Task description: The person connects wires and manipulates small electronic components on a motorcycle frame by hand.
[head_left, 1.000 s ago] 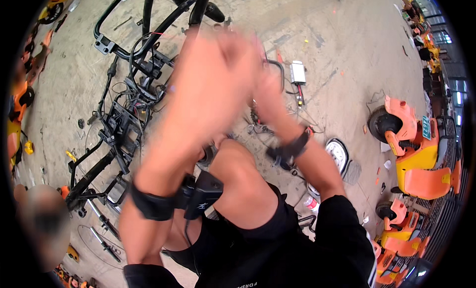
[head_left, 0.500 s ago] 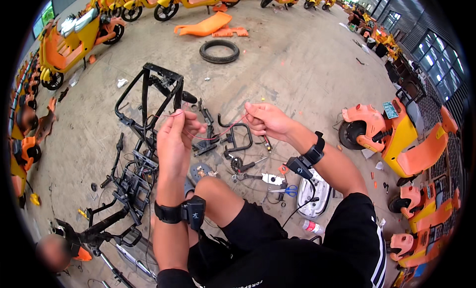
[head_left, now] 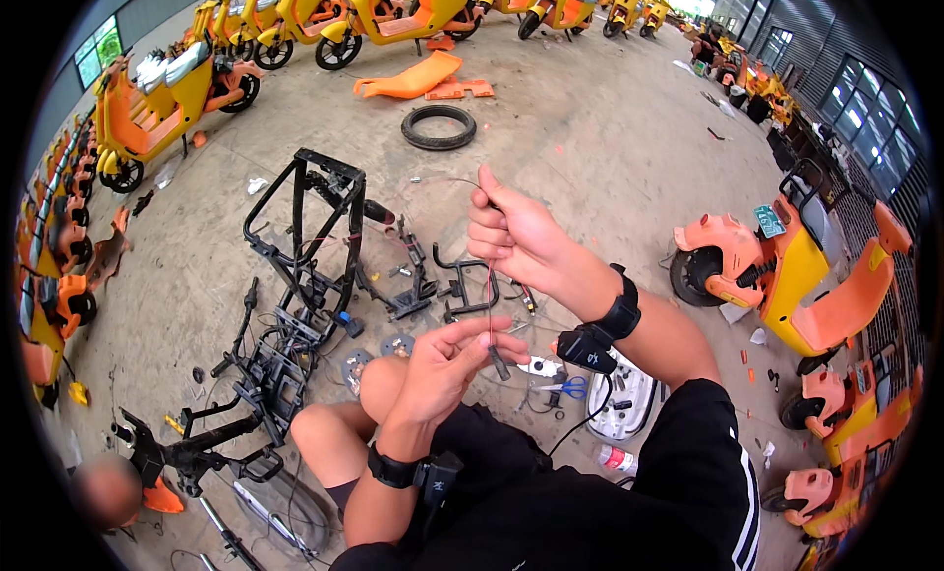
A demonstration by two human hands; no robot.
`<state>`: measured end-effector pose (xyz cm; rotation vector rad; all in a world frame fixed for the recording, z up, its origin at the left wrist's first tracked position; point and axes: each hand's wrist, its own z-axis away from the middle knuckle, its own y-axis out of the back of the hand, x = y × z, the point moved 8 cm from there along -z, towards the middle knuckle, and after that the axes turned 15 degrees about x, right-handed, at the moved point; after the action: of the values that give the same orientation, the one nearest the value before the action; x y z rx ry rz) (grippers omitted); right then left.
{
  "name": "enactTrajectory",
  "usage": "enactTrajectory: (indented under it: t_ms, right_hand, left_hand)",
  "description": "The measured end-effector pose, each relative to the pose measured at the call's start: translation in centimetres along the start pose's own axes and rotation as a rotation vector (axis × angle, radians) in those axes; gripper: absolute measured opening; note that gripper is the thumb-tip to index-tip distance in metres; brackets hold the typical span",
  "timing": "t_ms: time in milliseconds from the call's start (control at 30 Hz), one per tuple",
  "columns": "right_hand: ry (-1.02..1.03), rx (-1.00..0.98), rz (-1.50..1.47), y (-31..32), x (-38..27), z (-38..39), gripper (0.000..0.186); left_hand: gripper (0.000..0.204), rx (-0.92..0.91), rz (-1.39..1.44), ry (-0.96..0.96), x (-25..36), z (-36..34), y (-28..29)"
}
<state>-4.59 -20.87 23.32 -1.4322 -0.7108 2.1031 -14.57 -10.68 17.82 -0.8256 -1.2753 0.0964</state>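
In front of me, my right hand point(head_left: 521, 239) is closed on a thin wire point(head_left: 491, 294), thumb pointing up. A dark strand of wire with a small pale connector point(head_left: 415, 180) at its tip sticks out leftward from that fist. Lower and to the left, my left hand point(head_left: 442, 369) pinches the reddish wire between thumb and fingers. A short dark piece point(head_left: 500, 364), perhaps a plug or sleeve, hangs below these fingertips. The wire runs nearly upright between both hands. Left of them stands a stripped black scooter frame point(head_left: 295, 266).
Blue-handled scissors point(head_left: 572, 387), a white oval shell point(head_left: 623, 399) and a bottle point(head_left: 618, 459) lie by my right side. Beyond the frame are a black tyre point(head_left: 439, 127) and an orange panel point(head_left: 408, 77). A yellow-orange scooter point(head_left: 787, 286) stands at right; more line the back.
My left hand has dropped down and right, below my right hand, which has risen slightly. The wire, slack and sideways before, now runs up and down, and its connector end shows at the left.
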Motion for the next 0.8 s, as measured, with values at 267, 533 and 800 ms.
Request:
enactTrajectory:
  t_ms: [267,533,800]
  right_hand:
    - [0.052,-0.001,0.016,0.6,-0.3,1.1,0.040]
    - [0.084,-0.064,-0.062,-1.4,-1.3,4.3,0.041]
    - [-0.018,-0.185,-0.084,-5.7,-0.1,9.1,0.046]
  left_hand:
    - [0.033,-0.006,0.234,0.092,0.4,2.5,-1.1]
    - [0.030,0.162,-0.168,-0.240,0.9,4.3,-0.6]
    - [0.024,0.252,-0.390,-0.500,2.4,6.5,2.0]
